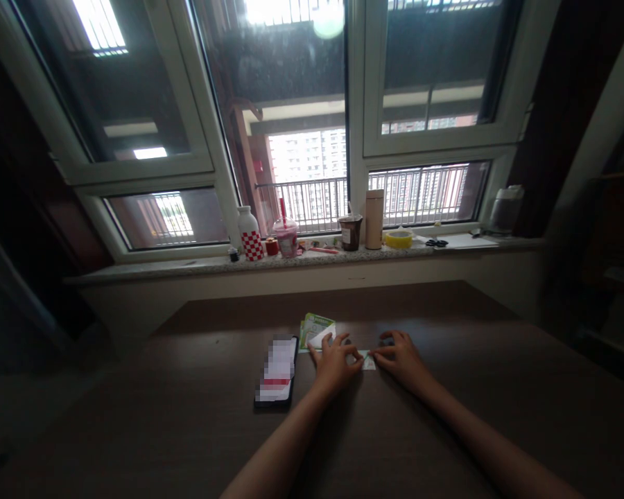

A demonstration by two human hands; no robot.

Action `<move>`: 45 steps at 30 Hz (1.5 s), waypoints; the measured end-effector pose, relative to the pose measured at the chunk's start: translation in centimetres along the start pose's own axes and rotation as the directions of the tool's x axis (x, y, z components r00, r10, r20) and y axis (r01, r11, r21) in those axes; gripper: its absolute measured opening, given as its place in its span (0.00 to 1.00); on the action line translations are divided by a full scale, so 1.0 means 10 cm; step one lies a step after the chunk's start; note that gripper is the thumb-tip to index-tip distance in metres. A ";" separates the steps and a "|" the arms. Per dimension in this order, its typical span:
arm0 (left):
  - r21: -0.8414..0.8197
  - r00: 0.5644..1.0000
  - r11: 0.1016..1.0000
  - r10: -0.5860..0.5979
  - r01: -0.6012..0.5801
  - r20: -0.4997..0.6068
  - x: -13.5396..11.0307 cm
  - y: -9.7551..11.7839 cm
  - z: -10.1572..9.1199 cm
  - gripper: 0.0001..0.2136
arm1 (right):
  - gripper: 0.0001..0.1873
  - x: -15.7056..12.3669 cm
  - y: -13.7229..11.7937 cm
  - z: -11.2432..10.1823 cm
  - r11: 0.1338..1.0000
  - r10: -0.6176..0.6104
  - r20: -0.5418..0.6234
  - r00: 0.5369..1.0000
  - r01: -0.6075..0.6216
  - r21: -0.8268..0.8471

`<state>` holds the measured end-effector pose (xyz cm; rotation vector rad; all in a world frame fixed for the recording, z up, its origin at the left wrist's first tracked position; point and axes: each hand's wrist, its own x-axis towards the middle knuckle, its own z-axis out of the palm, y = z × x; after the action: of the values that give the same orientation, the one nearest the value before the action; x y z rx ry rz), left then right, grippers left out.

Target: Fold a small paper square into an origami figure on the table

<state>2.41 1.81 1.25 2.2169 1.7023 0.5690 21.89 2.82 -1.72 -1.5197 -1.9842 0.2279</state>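
Observation:
A small white piece of paper (369,364) with a touch of green lies on the brown table between my hands. My left hand (335,363) is closed in a pinch at its left edge, the other fingers loosely curled. On the opposite side, the thumb and forefinger of my right hand (403,359) pinch the paper's right edge. Just beyond my left hand rest green-and-white printed cards or packets (315,326), partly overlapped by its fingers. To the left lies a smartphone (276,373) with its screen lit and blurred out.
The brown table (187,416) reaches toward a windowsill (197,267). Along the sill stand a checkered bottle (250,235), a pink drink cup (286,239), a dark cup (350,233), a beige flask (374,220), yellow tape (398,240), scissors (437,242) and a jug (505,209).

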 end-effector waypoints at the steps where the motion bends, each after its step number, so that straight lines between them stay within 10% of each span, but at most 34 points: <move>1: -0.006 1.000 1.000 0.004 -0.004 -0.003 0.00 0.00 0.00 0.06 | 0.10 0.00 0.00 0.00 1.000 0.000 0.000 1.000 0.000 0.001; 45: -0.001 1.000 1.000 -0.002 0.002 -0.011 -0.01 0.00 0.00 0.07 | 0.12 -0.02 0.03 0.00 0.999 -0.051 -0.070 0.996 0.051 -0.003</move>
<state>2.40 1.75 1.25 2.2147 1.7093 0.5821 22.16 2.72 -1.92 -1.4561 -1.9654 0.1494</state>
